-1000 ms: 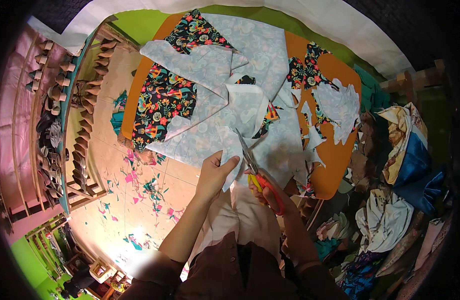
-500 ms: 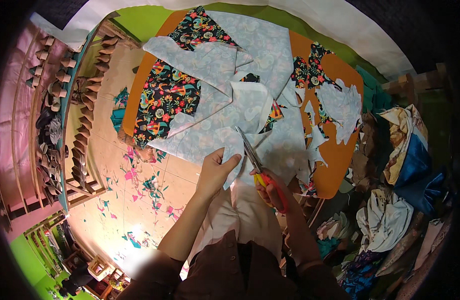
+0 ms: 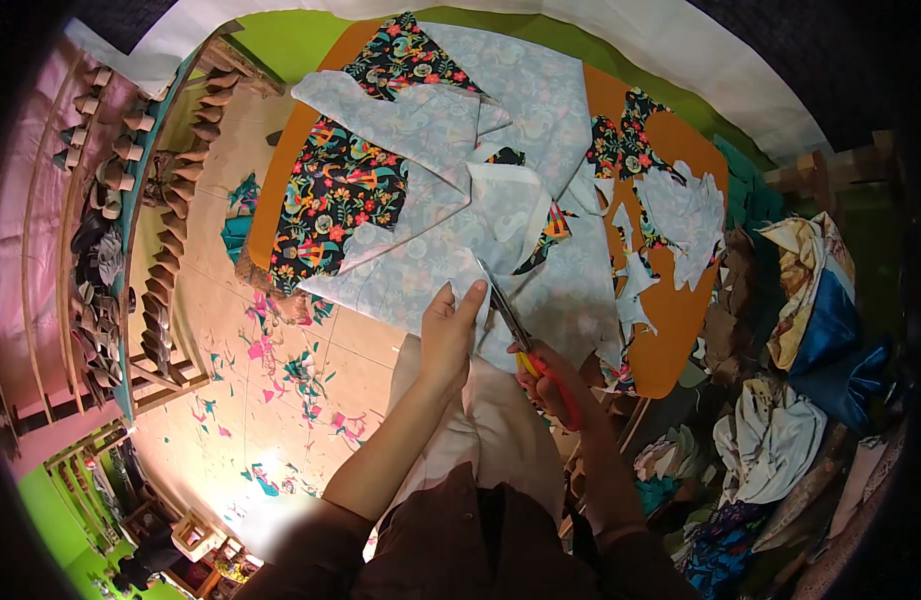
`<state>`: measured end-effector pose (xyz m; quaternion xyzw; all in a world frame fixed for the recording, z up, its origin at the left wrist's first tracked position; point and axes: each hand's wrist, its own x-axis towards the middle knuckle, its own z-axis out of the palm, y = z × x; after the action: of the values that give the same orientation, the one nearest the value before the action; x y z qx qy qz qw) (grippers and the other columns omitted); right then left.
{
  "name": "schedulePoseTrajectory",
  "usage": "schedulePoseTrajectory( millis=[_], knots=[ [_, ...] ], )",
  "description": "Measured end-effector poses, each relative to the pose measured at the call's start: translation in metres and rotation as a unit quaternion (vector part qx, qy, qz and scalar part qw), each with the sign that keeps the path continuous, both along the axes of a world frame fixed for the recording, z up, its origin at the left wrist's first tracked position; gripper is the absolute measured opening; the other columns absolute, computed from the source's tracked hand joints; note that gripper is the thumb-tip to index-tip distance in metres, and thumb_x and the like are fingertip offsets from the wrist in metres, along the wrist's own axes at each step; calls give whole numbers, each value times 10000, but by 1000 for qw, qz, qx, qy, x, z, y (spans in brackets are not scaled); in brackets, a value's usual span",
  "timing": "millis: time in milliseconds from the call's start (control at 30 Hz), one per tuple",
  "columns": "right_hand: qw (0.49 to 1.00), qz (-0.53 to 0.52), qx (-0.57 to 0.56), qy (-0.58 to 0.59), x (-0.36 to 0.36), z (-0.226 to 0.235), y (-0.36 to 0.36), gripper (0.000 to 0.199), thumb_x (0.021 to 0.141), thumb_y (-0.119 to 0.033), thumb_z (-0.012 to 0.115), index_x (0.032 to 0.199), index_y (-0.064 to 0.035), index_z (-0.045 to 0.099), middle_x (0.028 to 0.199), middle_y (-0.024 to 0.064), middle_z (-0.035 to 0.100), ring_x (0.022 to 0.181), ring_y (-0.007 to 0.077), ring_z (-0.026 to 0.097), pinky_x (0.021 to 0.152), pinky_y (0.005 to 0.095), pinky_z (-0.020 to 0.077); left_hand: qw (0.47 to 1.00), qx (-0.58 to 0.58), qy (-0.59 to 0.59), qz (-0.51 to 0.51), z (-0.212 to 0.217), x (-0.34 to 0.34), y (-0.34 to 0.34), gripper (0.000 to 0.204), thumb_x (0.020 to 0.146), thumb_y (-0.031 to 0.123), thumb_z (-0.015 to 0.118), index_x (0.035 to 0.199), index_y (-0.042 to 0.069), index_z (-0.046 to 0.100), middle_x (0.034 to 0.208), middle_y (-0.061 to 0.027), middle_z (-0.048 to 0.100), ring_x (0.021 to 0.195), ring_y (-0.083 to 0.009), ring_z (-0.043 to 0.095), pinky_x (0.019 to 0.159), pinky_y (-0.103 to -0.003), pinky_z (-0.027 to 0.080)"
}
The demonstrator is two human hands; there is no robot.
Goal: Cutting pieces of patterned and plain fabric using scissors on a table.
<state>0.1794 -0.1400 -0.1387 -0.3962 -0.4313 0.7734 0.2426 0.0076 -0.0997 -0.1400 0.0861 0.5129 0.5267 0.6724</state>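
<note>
A large fabric (image 3: 541,90), pale on its back and black with colourful flowers on its face, lies folded and spread on an orange-brown table (image 3: 671,340). My left hand (image 3: 451,325) pinches the fabric's near edge between thumb and fingers. My right hand (image 3: 549,380) is closed round the red and yellow handles of a pair of scissors (image 3: 506,305). The blades point up and left, against the fabric just right of my left thumb, and look nearly closed. A printed flap (image 3: 351,200) shows its dark side at the left.
Jagged fabric offcuts (image 3: 681,215) lie on the table's right side. Heaped cloths (image 3: 771,440) stand beyond it at the right. At the left is a rack of shoe-shaped forms (image 3: 166,270). Coloured scraps (image 3: 306,375) litter the tiled floor.
My left hand has shifted a little right and up along the edge, closer to the blades. The scissors have moved slightly right, and the fabric has slid slightly right with them.
</note>
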Motion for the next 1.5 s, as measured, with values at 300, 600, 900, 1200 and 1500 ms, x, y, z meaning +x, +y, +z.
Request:
schedulePoseTrajectory(
  millis=[300, 600, 900, 1200, 1500],
  knots=[
    [998, -11, 58, -12, -5, -7, -11, 469, 832, -317, 502, 1211, -89, 345, 782, 37, 403, 689, 80, 404, 564, 204, 362, 986, 29, 161, -23, 10, 5, -5, 142, 804, 147, 595, 827, 11, 563, 736, 19, 553, 657, -29, 445, 574, -180, 354],
    [999, -33, 2, 12, -14, -2, -9, 406, 809, -83, 469, 1199, -84, 359, 751, -3, 351, 632, 51, 335, 502, 155, 316, 974, 31, 220, -43, -1, 7, -10, 188, 786, 152, 610, 697, 24, 506, 650, 33, 477, 606, -33, 378, 514, -198, 314],
    [997, -16, -14, -69, -9, -4, -11, 411, 802, -246, 526, 1162, -95, 396, 688, -28, 348, 580, 54, 330, 486, 170, 306, 982, 36, 185, -2, 6, 7, -7, 145, 789, 143, 601, 747, 16, 545, 660, 27, 516, 600, -23, 402, 509, -184, 323],
    [995, -47, -62, 59, -19, 2, -8, 715, 743, -572, 520, 1226, -79, 332, 816, -5, 330, 644, 43, 321, 549, 163, 296, 973, 46, 209, -87, 4, 1, -11, 158, 797, 147, 592, 803, -10, 575, 695, 16, 560, 613, -30, 436, 558, -185, 356],
    [993, -33, -110, 4, -11, 9, -2, 687, 718, -615, 516, 1150, -94, 398, 770, -5, 366, 592, 52, 346, 505, 166, 304, 969, 40, 215, -113, 0, -2, -10, 163, 788, 150, 598, 810, -11, 584, 695, 11, 566, 625, -29, 441, 564, -188, 360]
  ],
)
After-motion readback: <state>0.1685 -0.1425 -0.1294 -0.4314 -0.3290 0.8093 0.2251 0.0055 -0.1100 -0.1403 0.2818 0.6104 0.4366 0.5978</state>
